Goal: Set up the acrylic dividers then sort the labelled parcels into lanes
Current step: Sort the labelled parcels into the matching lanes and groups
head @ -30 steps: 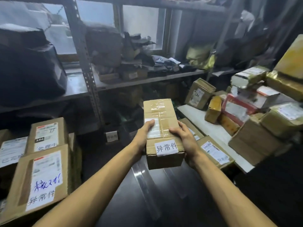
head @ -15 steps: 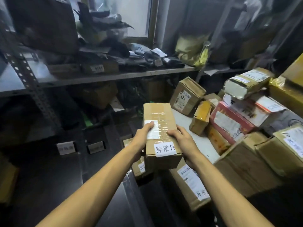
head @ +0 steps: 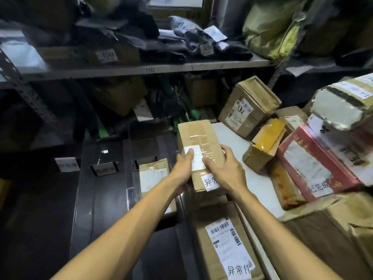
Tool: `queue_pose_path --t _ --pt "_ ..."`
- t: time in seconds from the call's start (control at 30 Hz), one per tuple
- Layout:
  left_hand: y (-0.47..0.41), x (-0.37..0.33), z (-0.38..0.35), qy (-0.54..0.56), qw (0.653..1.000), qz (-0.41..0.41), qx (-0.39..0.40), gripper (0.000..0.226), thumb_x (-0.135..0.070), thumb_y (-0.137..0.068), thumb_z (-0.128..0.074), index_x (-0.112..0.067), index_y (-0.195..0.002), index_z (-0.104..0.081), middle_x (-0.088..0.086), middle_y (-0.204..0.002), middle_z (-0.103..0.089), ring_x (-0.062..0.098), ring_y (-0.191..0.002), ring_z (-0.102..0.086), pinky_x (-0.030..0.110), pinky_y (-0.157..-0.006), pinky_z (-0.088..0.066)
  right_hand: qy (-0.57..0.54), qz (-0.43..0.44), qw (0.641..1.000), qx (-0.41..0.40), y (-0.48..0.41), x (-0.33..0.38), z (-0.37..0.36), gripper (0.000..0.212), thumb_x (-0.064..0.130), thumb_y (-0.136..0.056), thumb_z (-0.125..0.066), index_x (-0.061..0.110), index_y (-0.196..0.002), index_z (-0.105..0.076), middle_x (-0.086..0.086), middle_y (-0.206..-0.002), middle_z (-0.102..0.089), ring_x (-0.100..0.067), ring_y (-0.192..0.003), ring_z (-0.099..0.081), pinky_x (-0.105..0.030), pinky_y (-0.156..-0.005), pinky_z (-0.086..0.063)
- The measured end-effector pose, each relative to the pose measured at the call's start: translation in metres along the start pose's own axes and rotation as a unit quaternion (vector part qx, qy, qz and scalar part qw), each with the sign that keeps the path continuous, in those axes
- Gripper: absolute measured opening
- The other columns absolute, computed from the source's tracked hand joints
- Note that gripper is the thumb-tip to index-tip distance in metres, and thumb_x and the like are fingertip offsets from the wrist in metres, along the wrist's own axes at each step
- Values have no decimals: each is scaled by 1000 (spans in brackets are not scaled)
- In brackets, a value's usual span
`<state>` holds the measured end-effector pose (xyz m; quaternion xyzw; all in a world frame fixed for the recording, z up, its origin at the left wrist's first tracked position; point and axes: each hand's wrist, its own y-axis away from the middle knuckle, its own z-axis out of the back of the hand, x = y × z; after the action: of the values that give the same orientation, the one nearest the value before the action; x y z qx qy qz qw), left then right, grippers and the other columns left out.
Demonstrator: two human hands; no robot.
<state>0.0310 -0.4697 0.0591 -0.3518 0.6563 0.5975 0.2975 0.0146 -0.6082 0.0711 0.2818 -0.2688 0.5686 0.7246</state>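
Both bare forearms reach forward to a long brown parcel [head: 198, 138], which lies lengthwise away from the person, between the dark table [head: 40, 229] on the left and the white board [head: 254, 178] on the right. The left hand [head: 182, 170] clasps the parcel's left edge, its fingers lying across a white sticker on the taped top. The right hand [head: 226, 170] grips it from the right, fingers curved and spread over the top, partly covering the handwritten label [head: 209, 182] at the near end. The parcel sits above the far end of a near parcel [head: 222, 249], which carries a barcode label and the same handwritten characters; whether the two touch cannot be told. Just left of the hands, a smaller labelled box [head: 153, 174] lies on the dark table, with a clear strip that looks like an acrylic divider [head: 130, 199] along its left side. Further left, two small sign cards [head: 67, 164] stand on the table, their writing blurred. On the right a heap of parcels crowds the board: a tilted brown box [head: 248, 110] at the back, a box with yellow tape [head: 264, 146] in front of it, a red parcel [head: 314, 168] beside that, and a silver-wrapped parcel [head: 341, 106] on top. A large brown carton [head: 333, 239] fills the near right corner. Behind, a metal shelf [head: 141, 70] holds dark bags and boxes.
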Motion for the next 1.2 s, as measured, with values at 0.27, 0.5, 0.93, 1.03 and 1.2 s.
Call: queue_pose_path --t 0.27,0.5,0.93,1.03,1.2 --pt "0 28 -19 -104 994 14 8 44 -29 -106 -33 -16 -148 -35 10 -139 -55 27 -123 -57 46 -110 -43 -10 -65 995 74 7 -39 0 63 51 -83 -68 26 -135 -41 1 -128 -63 -23 -108 -62 -33 -86 -48" --pt "8 38 -19 -124 992 8 -21 38 -25 -106 -35 -16 -142 -45 9 -132 -62 24 -113 -62 38 -100 -49 19 -60 991 119 10 -40 0 64 47 -86 -65 22 -137 -36 -3 -130 -60 -25 -111 -61 -37 -91 -50" --pt "67 -16 24 -277 942 -130 -138 38 -24 -96 -45 -15 -131 -56 7 -133 -60 26 -127 -50 43 -107 -40 65 233 955 173 31 57 2 51 22 -95 -50 22 -145 -44 1 -155 -39 -16 -144 -32 -33 -117 -25" --pt "97 -26 69 -256 940 -148 -168 34 -23 -98 -46 -14 -128 -59 5 -127 -64 21 -119 -56 38 -104 -43 31 258 939 226 46 102 -13 47 19 -90 -53 20 -137 -53 -2 -139 -55 -19 -128 -51 -34 -108 -40" --pt "171 -29 158 -256 917 -191 -238 22 -15 -98 -47 -20 -112 -64 -1 -111 -67 14 -105 -61 29 -92 -46 -37 295 908 297 95 177 -50 31 19 -90 -56 22 -120 -64 4 -118 -68 -14 -109 -61 -37 -98 -49"
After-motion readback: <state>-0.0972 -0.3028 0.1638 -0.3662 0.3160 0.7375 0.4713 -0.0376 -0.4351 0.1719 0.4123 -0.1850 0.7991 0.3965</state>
